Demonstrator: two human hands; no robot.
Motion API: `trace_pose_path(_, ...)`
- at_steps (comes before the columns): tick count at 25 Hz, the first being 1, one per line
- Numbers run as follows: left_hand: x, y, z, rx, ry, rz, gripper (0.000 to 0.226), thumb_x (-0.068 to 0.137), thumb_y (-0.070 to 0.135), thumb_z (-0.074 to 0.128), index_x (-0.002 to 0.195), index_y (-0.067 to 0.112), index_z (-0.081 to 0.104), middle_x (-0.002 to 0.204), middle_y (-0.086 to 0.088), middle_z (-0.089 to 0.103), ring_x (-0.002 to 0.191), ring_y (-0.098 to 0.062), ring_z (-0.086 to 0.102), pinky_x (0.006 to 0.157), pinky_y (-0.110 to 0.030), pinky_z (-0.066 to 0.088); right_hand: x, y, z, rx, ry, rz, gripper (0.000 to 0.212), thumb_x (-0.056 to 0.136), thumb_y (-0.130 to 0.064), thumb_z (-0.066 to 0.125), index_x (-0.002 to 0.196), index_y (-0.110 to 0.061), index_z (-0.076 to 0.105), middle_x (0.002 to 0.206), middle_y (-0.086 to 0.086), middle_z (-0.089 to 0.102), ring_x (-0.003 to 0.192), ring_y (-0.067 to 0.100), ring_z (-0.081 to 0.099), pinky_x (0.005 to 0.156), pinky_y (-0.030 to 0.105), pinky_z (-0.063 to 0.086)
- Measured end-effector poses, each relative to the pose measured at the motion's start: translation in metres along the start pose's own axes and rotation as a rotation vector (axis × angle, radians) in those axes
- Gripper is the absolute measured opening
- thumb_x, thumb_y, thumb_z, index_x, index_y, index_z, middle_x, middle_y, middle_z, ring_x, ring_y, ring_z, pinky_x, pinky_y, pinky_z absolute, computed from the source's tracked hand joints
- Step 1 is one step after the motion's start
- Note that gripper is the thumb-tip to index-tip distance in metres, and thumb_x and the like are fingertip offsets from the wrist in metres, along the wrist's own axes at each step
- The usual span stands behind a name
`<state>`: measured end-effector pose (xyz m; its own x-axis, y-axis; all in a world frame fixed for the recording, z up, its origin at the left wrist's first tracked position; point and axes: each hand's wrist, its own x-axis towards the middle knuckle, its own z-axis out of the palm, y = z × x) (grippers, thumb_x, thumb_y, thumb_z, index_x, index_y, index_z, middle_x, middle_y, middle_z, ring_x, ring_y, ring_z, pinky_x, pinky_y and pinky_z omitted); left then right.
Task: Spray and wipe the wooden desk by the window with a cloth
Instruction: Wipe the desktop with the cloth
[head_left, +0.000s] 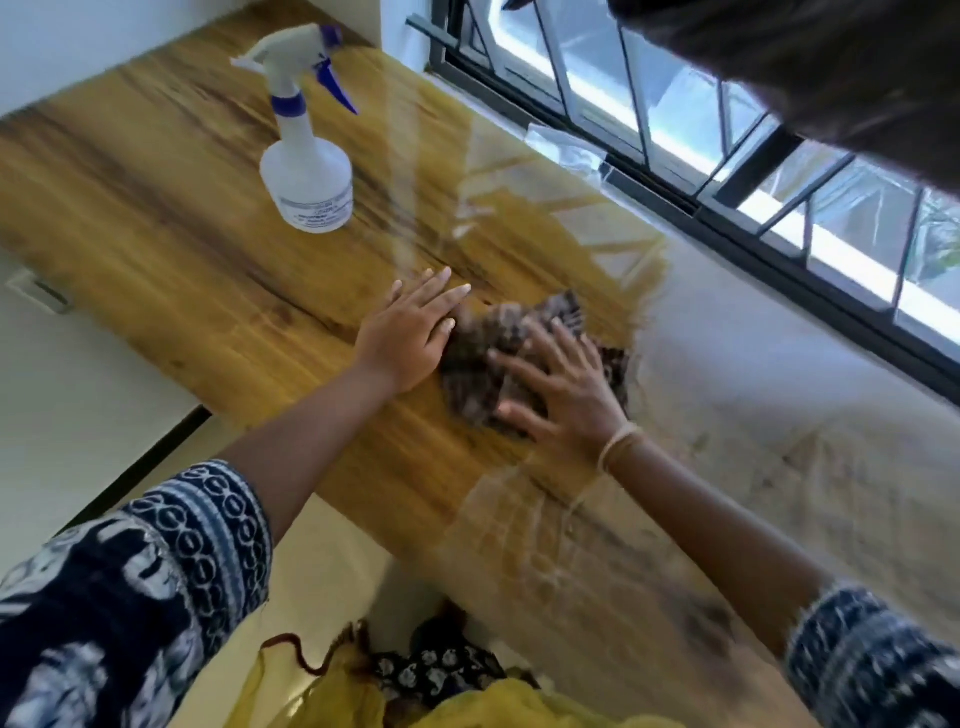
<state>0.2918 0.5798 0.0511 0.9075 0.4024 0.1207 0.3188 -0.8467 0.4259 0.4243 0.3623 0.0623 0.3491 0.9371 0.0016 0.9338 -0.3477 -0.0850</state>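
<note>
Both your hands lie flat on the wooden desk (182, 218).
Your right hand (563, 387) presses the cloth (498, 338) with spread fingers; your left hand (410, 332), fingers straight, touches its left edge. The spray bottle (306, 161) stands well beyond.

We find one label only, a printed band low on the spray bottle (306, 171), its small lines of text too blurred to read.

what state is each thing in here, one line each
spray bottle: upright on the desk, not held
cloth: crumpled, flat on the desk under the hands
left hand: open, fingers straight, at the cloth's edge
right hand: open, spread, pressing the cloth
desk: glossy, reflecting the window
</note>
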Motion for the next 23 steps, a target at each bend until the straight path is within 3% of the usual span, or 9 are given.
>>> trace_pose_path(3, 0.031, 0.022, 0.019, 0.014, -0.04, 0.037, 0.05, 0.101, 0.025, 0.041, 0.151, 0.027, 0.033, 0.159, 0.0, 0.028, 0.148, -0.017, 0.022, 0.119, -0.044, 0.015, -0.018, 0.029, -0.002, -0.024, -0.072, -0.158, 0.064, 0.09, -0.077, 0.03, 0.146, -0.048, 0.039, 0.163, -0.003, 0.021, 0.151, 0.028, 0.016, 0.12, 0.05, 0.015)
trace_pose_path(6, 0.054, 0.042, 0.033, 0.046, -0.036, 0.004, 0.05, 0.101, 0.031, 0.042, 0.15, 0.029, 0.033, 0.159, 0.002, 0.029, 0.148, -0.016, 0.023, 0.119, -0.046, 0.015, 0.024, 0.099, -0.012, -0.037, -0.011, 0.105, 0.072, 0.087, -0.083, 0.019, 0.148, -0.048, 0.033, 0.163, -0.004, 0.02, 0.15, 0.027, 0.017, 0.117, 0.053, 0.021)
trace_pose_path(10, 0.062, 0.043, 0.04, 0.14, -0.02, -0.015, 0.05, 0.1, 0.038, 0.042, 0.149, 0.036, 0.034, 0.159, 0.005, 0.028, 0.147, -0.015, 0.024, 0.118, -0.048, 0.017, 0.066, 0.191, -0.02, -0.061, -0.043, 0.428, 0.07, 0.09, -0.079, 0.016, 0.152, -0.047, 0.019, 0.165, 0.0, 0.013, 0.15, 0.029, 0.011, 0.118, 0.052, 0.017)
trace_pose_path(12, 0.063, 0.041, 0.039, 0.151, -0.023, -0.019, 0.05, 0.1, 0.04, 0.04, 0.149, 0.038, 0.033, 0.159, 0.006, 0.026, 0.148, -0.014, 0.023, 0.119, -0.048, 0.016, 0.081, 0.206, -0.024, -0.016, -0.035, 0.553, 0.071, 0.089, -0.079, 0.016, 0.153, -0.047, 0.019, 0.164, 0.003, 0.016, 0.149, 0.03, 0.014, 0.118, 0.051, 0.017)
trace_pose_path(15, 0.064, 0.043, 0.038, 0.147, -0.027, -0.019, 0.049, 0.1, 0.041, 0.039, 0.149, 0.039, 0.033, 0.159, 0.007, 0.025, 0.148, -0.013, 0.022, 0.119, -0.047, 0.016, 0.084, 0.178, -0.026, 0.075, -0.042, 0.689, 0.068, 0.092, -0.074, 0.016, 0.154, -0.045, 0.016, 0.165, 0.003, 0.009, 0.15, 0.032, 0.008, 0.119, 0.054, 0.011)
trace_pose_path(17, 0.064, 0.042, 0.038, 0.153, -0.023, -0.017, 0.049, 0.1, 0.041, 0.038, 0.149, 0.039, 0.033, 0.159, 0.008, 0.025, 0.148, -0.013, 0.022, 0.119, -0.047, 0.016, 0.067, 0.132, -0.019, 0.098, -0.047, 0.611, 0.064, 0.094, -0.07, 0.016, 0.154, -0.045, 0.016, 0.166, 0.001, 0.005, 0.151, 0.032, 0.002, 0.119, 0.057, 0.006)
trace_pose_path(20, 0.064, 0.04, 0.038, 0.171, -0.037, -0.017, 0.049, 0.1, 0.041, 0.035, 0.149, 0.038, 0.033, 0.16, 0.008, 0.023, 0.148, -0.012, 0.02, 0.119, -0.046, 0.015, 0.01, 0.047, -0.003, 0.037, -0.057, 0.269, 0.062, 0.095, -0.068, 0.022, 0.151, -0.044, 0.028, 0.165, 0.0, 0.013, 0.151, 0.032, 0.007, 0.12, 0.057, 0.008)
trace_pose_path(23, 0.065, 0.041, 0.038, 0.179, -0.046, -0.011, 0.051, 0.099, 0.04, 0.033, 0.15, 0.04, 0.029, 0.16, 0.009, 0.022, 0.148, -0.012, 0.02, 0.12, -0.046, 0.015, -0.003, 0.063, -0.006, -0.012, -0.128, -0.066, 0.065, 0.093, -0.073, 0.023, 0.15, -0.043, 0.032, 0.164, -0.001, 0.018, 0.151, 0.029, 0.013, 0.121, 0.053, 0.011)
